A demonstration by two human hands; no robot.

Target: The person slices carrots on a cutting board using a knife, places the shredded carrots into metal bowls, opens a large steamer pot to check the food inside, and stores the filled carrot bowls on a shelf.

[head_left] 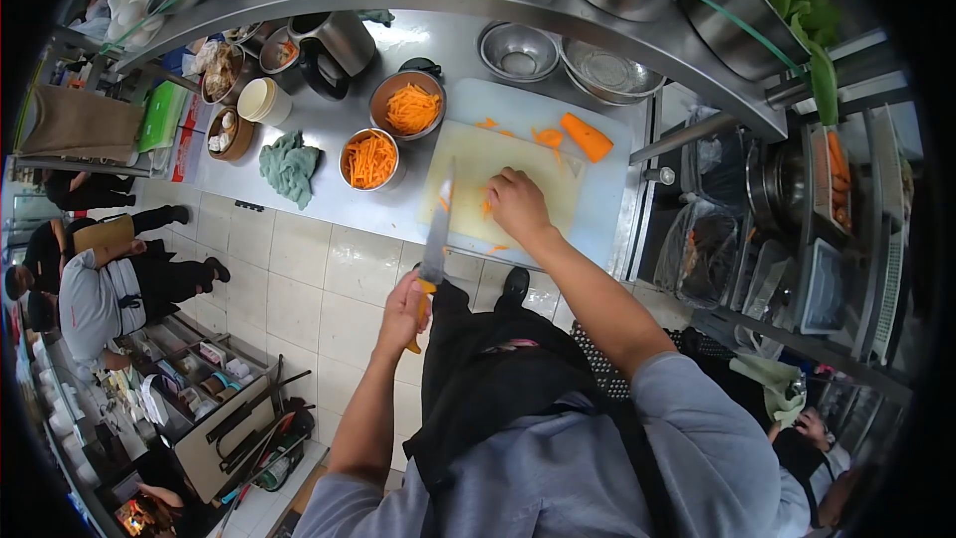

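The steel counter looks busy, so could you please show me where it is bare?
Bare steel counter lies between the crumpled green cloth and the black-handled steel jug, and between that jug and the round shiny metal bowl. It is crowded around the stacked cream cups.

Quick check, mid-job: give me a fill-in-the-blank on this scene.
The left hand holds the knife, its tip pointing ____ from the torso.
The right hand is at the cream board, atop a larger, pale ____ board.
As pictured, the bowls of shredded carrot stand ____ of the boards.
The crumpled cloth near them is ____.
Missing words: away; blue; left; green.
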